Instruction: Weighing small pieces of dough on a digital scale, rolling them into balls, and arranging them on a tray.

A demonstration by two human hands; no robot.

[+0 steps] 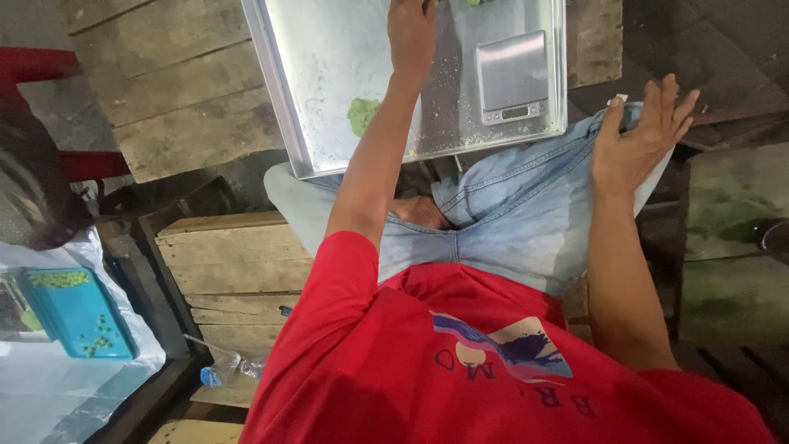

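Note:
My left hand (411,33) reaches forward and rests on a shiny metal tray (275,90). Its fingertips are cut off by the top edge of the frame, so what they touch is hidden. A flattened green lump of dough (362,115) lies on the tray just left of my forearm. To the right of that hand, a small silver digital scale (511,78) stands on the tray. My right hand (637,136) hovers over my right knee in blue jeans, palm down and fingers spread, holding nothing.
The tray lies on a rough wooden plank table (181,107). A wooden crate (238,263) stands by my left leg, with a plastic bottle (222,366) below it. At lower left is a blue tray with green pellets (78,312) on white plastic. A red chair (49,66) stands far left.

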